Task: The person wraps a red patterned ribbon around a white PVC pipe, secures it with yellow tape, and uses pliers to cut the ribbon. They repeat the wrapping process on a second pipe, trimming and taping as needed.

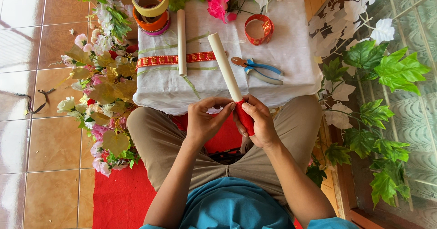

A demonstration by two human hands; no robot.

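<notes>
pliers (pixel 257 69), tape rolls (pixel 150 7), possibly artificial flowers (pixel 105 81)

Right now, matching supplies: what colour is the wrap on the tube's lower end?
Red, on the white tube in the head view.

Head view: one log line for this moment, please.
left hand: on red wrap | right hand: grips white tube | pliers: on cloth

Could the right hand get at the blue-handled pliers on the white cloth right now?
Probably yes, once freed: the pliers lie in the open on the white cloth, just beyond the right hand. But that hand's grip is on the white tube, with the left hand.
</notes>
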